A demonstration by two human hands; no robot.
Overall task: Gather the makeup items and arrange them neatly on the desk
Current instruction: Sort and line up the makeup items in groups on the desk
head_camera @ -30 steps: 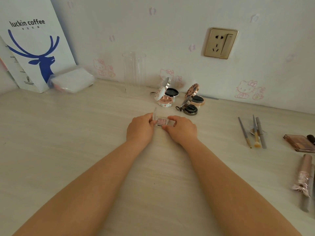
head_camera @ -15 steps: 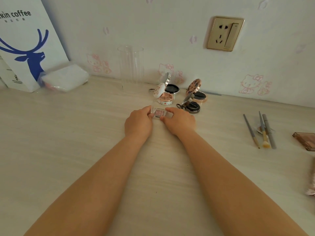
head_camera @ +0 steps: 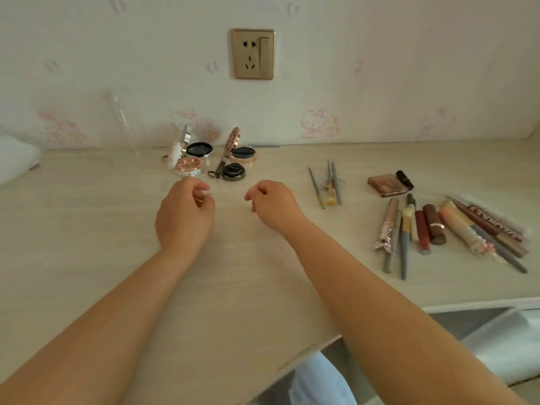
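My left hand (head_camera: pixel 184 213) hovers over the middle of the desk (head_camera: pixel 87 235), its fingers curled around a small clear makeup case (head_camera: pixel 201 198) that is almost wholly hidden. A short way to the right, my right hand (head_camera: pixel 273 204) is loosely curled and holds nothing. Just beyond the hands stand several open round compacts: a pink one (head_camera: pixel 188 165), a black one (head_camera: pixel 199 149), one with a patterned lid (head_camera: pixel 243 154) and a dark one with a key ring (head_camera: pixel 233 172).
Three thin brushes (head_camera: pixel 328 184) lie to the right, then a brown palette (head_camera: pixel 387 186) with a black tube (head_camera: pixel 405 179). Several lipsticks, pencils and brushes (head_camera: pixel 432 226) lie in a fan near the desk's right edge. At the back left are a clear cup (head_camera: pixel 125 124) and a white packet (head_camera: pixel 14 162).
Both hands held the small case together in front of the compacts. The right hand has let go and moved right; the left hand has drawn back. The view has swung right.
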